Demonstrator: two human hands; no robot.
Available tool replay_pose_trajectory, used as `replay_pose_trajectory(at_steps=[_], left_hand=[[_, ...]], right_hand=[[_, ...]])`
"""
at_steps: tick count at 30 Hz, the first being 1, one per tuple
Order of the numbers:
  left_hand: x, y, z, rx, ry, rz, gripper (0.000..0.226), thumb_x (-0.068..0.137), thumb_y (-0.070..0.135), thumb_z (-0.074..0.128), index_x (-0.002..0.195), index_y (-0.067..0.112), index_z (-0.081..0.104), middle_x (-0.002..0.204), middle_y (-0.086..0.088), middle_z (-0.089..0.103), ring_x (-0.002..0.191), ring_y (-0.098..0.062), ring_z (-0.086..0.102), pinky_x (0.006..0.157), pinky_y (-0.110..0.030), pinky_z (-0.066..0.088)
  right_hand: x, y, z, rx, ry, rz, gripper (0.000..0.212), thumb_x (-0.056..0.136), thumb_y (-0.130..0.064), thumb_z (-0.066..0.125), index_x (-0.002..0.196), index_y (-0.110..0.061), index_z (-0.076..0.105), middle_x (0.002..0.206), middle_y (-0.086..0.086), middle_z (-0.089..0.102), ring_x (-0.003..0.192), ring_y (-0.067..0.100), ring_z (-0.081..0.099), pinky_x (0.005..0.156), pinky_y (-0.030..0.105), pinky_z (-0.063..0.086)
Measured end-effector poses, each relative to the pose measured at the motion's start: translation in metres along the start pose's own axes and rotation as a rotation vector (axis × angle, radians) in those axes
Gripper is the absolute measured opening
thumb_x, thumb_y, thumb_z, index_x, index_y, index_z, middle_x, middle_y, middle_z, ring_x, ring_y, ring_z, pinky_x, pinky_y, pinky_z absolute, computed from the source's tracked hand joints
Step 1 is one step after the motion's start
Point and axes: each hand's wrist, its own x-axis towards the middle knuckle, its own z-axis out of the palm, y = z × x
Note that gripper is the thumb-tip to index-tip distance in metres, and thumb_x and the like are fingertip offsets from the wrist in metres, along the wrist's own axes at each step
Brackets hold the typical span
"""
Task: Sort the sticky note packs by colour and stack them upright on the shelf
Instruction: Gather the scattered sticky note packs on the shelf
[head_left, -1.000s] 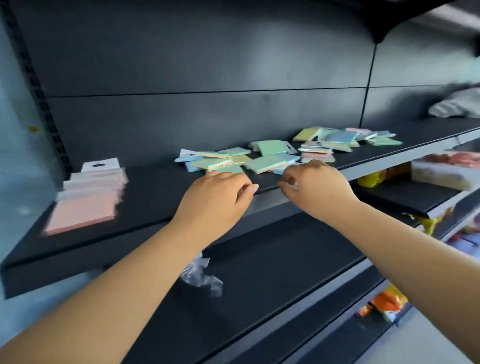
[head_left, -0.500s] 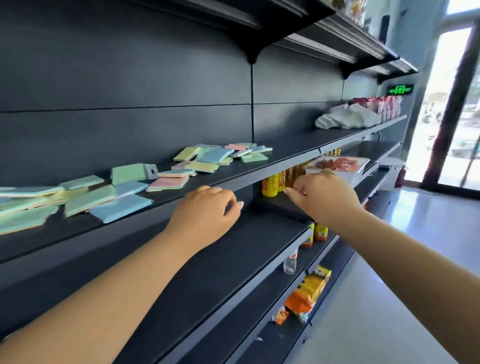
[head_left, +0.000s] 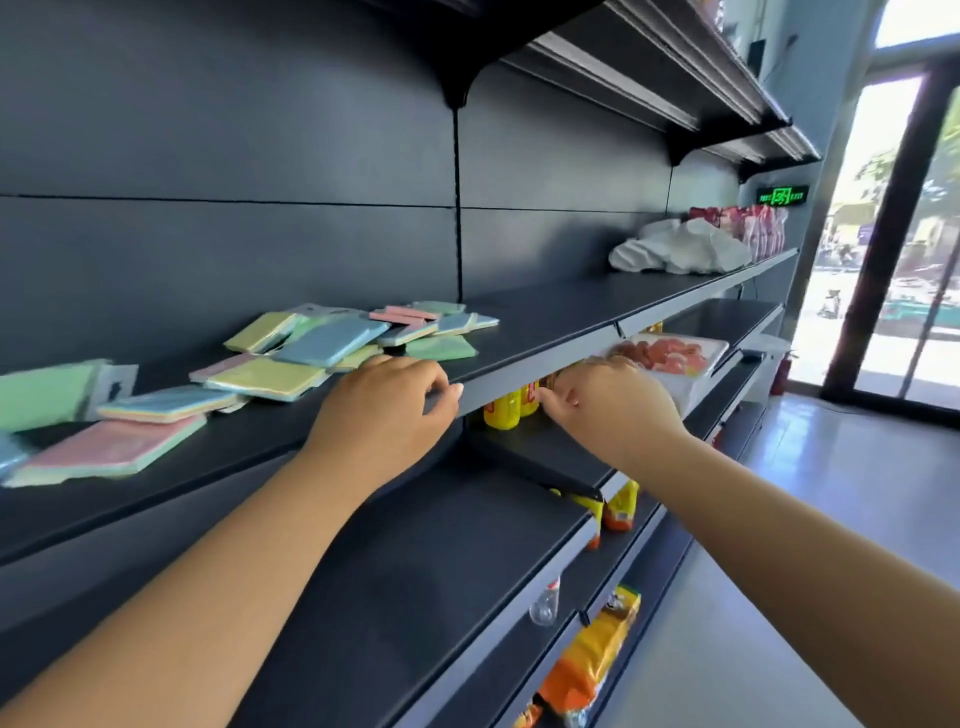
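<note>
Several sticky note packs lie flat and mixed on the dark shelf (head_left: 545, 322): a yellow pack (head_left: 267, 376), a blue pack (head_left: 332, 345), a green pack (head_left: 441, 347) and a pink pack (head_left: 111, 449) further left. My left hand (head_left: 384, 410) hovers at the shelf's front edge just right of the yellow pack, fingers loosely curled, holding nothing. My right hand (head_left: 608, 410) is a little to its right, just below the shelf edge, fingers also curled in with nothing visible in them. No pack stands upright in view.
White plastic bags (head_left: 680, 252) lie at the shelf's far right. Under the shelf stand yellow bottles (head_left: 501, 410) and a white tray of pink food (head_left: 670, 356). Orange snack bags (head_left: 592, 660) hang lower down. A glass door (head_left: 909, 234) is at the right.
The view has swung right along the shelf, so the pink stack at the far left is out of sight. Both hands moved right along the shelf's front edge, keeping their curled shape.
</note>
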Motion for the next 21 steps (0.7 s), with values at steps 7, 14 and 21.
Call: replay_pose_trajectory(at_steps=[7,14,21], left_hand=[[0.078,0.002,0.026,0.008,0.039,-0.055,0.028,0.094,0.041,0.038,0.101,0.024,0.060,0.103,0.010,0.064,0.086,-0.010,0.046,0.066,-0.027,0.034],[0.109,-0.006,0.055,0.089,0.028,-0.164,0.034,0.094,0.044,0.034,0.095,0.023,0.061,0.092,0.008,0.062,0.083,-0.015,0.050,0.062,-0.029,0.035],[0.125,-0.026,0.061,0.317,0.004,-0.325,0.034,0.090,0.049,0.034,0.100,0.029,0.060,0.103,0.011,0.062,0.102,-0.014,0.052,0.076,-0.028,0.041]], right_hand=[[0.108,0.035,0.049,0.067,-0.003,-0.026,0.036,0.096,-0.039,0.041,0.098,-0.011,0.064,0.097,0.006,0.067,0.105,0.026,0.053,0.081,0.033,0.047],[0.173,0.055,0.088,0.301,-0.088,-0.019,0.038,0.094,-0.042,0.045,0.098,-0.010,0.065,0.093,0.006,0.068,0.092,0.025,0.059,0.075,0.032,0.047],[0.264,0.040,0.121,0.390,-0.169,-0.199,0.036,0.092,-0.039,0.048,0.100,-0.009,0.066,0.103,0.008,0.067,0.099,0.029,0.058,0.080,0.032,0.046]])
